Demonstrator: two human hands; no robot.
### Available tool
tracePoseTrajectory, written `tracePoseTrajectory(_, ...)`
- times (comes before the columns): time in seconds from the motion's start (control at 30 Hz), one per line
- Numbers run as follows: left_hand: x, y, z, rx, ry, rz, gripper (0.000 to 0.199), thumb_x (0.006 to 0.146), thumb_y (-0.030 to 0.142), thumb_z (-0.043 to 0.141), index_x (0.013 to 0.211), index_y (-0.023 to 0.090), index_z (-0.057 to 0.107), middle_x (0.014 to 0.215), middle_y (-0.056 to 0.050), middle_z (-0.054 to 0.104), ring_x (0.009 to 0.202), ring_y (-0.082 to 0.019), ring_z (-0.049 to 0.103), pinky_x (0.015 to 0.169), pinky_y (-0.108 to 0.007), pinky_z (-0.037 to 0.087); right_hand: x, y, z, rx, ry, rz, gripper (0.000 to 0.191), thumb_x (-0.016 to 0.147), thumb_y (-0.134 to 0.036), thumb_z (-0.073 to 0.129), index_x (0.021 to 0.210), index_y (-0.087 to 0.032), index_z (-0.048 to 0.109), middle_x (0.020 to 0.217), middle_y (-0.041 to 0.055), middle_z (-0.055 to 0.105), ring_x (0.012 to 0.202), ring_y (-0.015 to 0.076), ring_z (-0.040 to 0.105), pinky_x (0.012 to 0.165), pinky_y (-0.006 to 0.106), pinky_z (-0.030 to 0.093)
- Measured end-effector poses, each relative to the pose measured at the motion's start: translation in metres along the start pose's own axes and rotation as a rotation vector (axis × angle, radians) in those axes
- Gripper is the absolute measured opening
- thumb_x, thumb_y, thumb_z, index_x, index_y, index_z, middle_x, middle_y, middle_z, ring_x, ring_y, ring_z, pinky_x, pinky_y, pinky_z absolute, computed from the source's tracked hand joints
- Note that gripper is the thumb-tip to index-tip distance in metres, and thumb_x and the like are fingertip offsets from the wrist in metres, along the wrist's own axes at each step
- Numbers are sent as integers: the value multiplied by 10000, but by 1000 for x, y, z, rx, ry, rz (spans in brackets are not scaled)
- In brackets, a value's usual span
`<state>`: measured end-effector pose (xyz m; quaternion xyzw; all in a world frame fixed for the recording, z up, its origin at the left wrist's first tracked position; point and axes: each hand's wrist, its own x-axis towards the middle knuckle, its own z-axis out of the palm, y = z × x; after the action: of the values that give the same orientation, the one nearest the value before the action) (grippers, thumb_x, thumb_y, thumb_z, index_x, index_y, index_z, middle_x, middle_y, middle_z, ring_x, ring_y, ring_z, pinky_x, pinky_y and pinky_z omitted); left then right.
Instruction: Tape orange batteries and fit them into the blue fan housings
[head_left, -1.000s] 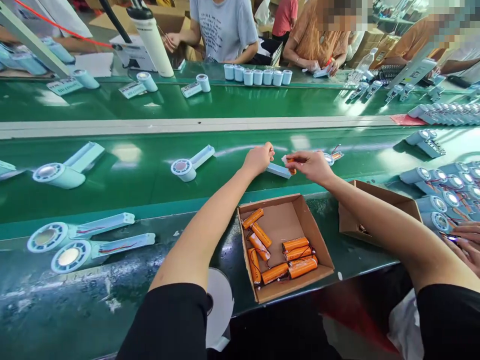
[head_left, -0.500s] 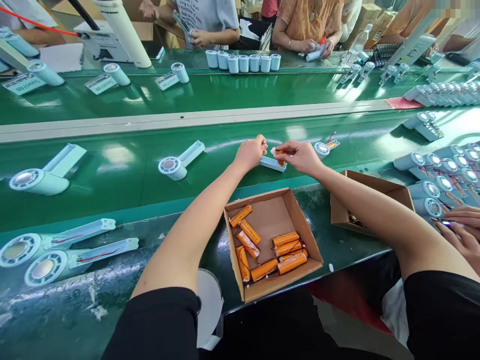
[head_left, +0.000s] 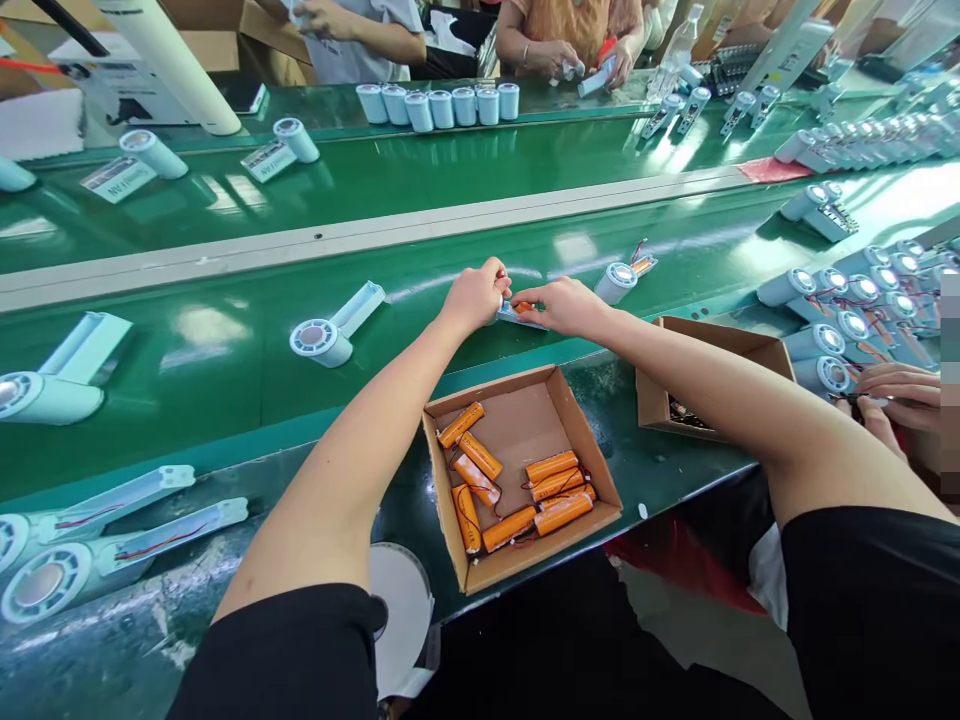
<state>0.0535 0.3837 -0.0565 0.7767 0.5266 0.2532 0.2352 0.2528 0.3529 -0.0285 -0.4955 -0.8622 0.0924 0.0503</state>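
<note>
Over the green belt, my right hand [head_left: 559,305] pinches an orange battery [head_left: 523,307] at the light-blue housing [head_left: 525,318]. My left hand [head_left: 478,293] is closed at the housing's left end; its fingertips are too small to show what they hold. Below both hands, a cardboard box [head_left: 544,563] holds several orange batteries [head_left: 564,511] with dark wires. A light-blue fan unit [head_left: 321,342] with an open handle lies to the left on the belt. Another unit [head_left: 616,283] with an orange battery and wires lies right of my hands.
A second cardboard box [head_left: 720,345] sits under my right forearm. Many fan units [head_left: 832,285] crowd the right side, near another person's hands [head_left: 889,400]. Two wired units [head_left: 161,530] lie front left, and a white reel [head_left: 401,610] is by my left sleeve. People stand across the belt.
The view has shifted, so most things sit further left or lower. My right hand has brought the battery from above the housing's right end down to the housing, nearer my left hand.
</note>
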Motion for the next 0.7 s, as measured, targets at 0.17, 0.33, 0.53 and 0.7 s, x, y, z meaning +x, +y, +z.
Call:
tracePoseTrajectory(0.17, 4, -1, 5, -15, 1, 15, 126, 1000, 238, 520, 1062, 228, 629, 933, -38, 795, 903, -200, 728, 869, -306, 515, 1, -13, 0, -225, -146, 16, 418, 1003, -525, 540, 1335, -349, 721, 1072, 105, 776, 945, 327, 726, 760, 360, 488)
tracePoseTrajectory(0.33, 8, 9, 6, -6, -25, 17, 161, 1008, 229, 490, 1095, 226, 626, 930, -48, 789, 935, -216, 736, 878, -319, 526, 5, -20, -3, -325, -186, -14, 427, 1010, -458, 476, 1309, -282, 724, 1151, 140, 757, 1015, 350, 730, 797, 392, 518)
tracePoseTrajectory(0.53, -37, -12, -51, 348, 35, 59, 573, 959, 470, 626, 1455, 202, 519, 1483, -165, 604, 1391, -370, 539, 1152, -504, 418, -3, -11, 1, -307, -116, -29, 472, 1046, -494, 382, 1340, -306, 700, 1171, 91, 778, 982, 305, 736, 746, 356, 505)
tracePoseTrajectory(0.7, -117, -58, -123, 748, -86, -529, 670, 858, 609, 670, 1379, 190, 624, 1421, -222, 625, 1313, -484, 560, 1064, -610, 464, -7, 1, 17, -325, -27, -15, 459, 1029, -482, 397, 1270, -297, 740, 1139, 71, 794, 918, 288, 735, 669, 337, 461)
